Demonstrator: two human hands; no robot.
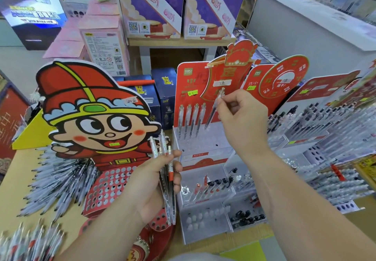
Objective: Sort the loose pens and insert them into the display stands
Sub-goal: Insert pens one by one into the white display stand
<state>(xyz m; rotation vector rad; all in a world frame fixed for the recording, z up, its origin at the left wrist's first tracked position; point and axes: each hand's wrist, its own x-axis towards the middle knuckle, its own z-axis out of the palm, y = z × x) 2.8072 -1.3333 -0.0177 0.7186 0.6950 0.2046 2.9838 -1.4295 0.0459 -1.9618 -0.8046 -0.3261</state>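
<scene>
My right hand (242,118) pinches the top of a clear pen (213,111), tilted, with its tip over the back row of a white display stand (203,138) that has a red backboard. Several clear pens (191,120) stand upright in that row, to the left of the held pen. My left hand (154,181) grips a bundle of loose pens (167,171), clear ones and one with a red band, held upright in front of the stand's left edge. Lower tiers (205,201) of the stand hold red and black capped pens.
A cartoon-figure stand (97,122) with a red perforated base full of pens sits at the left. More pen stands (325,138) fill the right side. Blue boxes (162,89) and pink boxes (101,42) stand behind. A wooden tabletop (12,171) shows at the left.
</scene>
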